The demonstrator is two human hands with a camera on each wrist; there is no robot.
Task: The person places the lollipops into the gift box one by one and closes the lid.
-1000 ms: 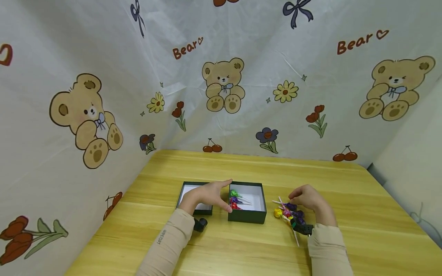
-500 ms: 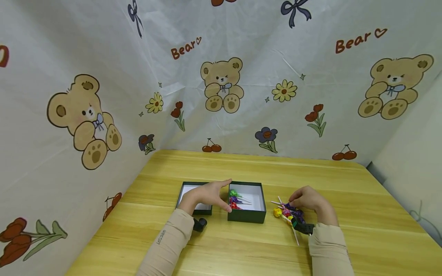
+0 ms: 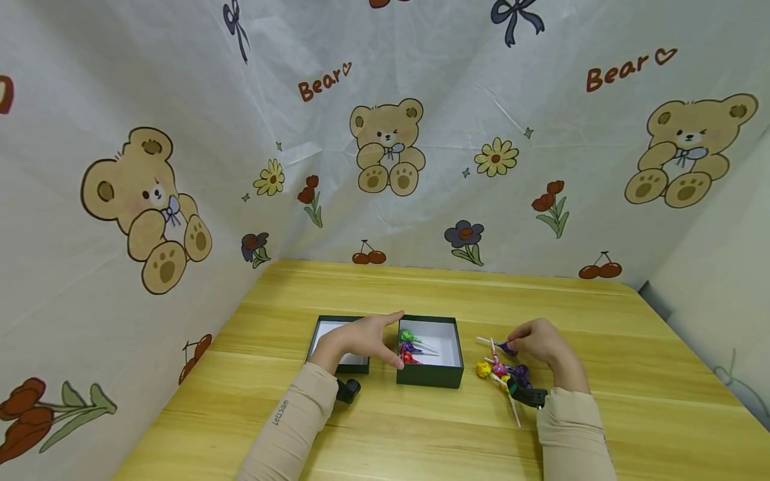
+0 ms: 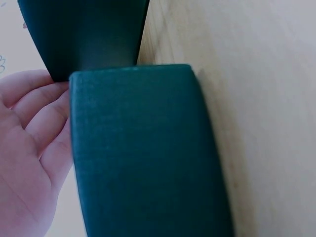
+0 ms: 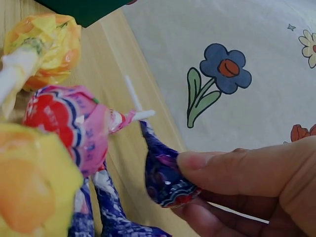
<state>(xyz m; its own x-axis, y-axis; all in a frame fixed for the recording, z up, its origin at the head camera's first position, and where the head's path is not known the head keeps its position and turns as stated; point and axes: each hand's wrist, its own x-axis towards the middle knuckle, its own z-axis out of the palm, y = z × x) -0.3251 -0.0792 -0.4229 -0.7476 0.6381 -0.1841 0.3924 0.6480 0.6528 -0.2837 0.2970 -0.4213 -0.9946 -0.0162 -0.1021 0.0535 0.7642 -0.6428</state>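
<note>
A purple lollipop (image 5: pixel 170 177) is grasped by the right hand (image 3: pixel 539 342): the wrapped head is pinched between thumb and fingers, and the white stick is pointed toward the right box (image 3: pixel 430 377). The lollipop is located to the right of this box, just beyond the loose pile; whether it is lifted off the table (image 3: pixel 373 434) cannot be told.

The grip of the left hand (image 3: pixel 361 337) is relaxed — thumb and fingers are spread along the left edge of the right box, with the near and far corners spanned. The left box (image 3: pixel 353 369), white inside, is partly covered by the same hand.

Inside the right box, three lollipops are laid along the left wall: a green lollipop (image 3: pixel 408 336) at the far end, a purple one in the middle and a red lollipop (image 3: pixel 410 359) nearest, with the visible sticks pointed right.

In the pile, a yellow lollipop (image 3: pixel 484 369), a pink lollipop (image 3: pixel 498 369) and further purple ones are crowded together. The table is backed by a cloth (image 3: pixel 409 227) printed with bears and flowers.
</note>
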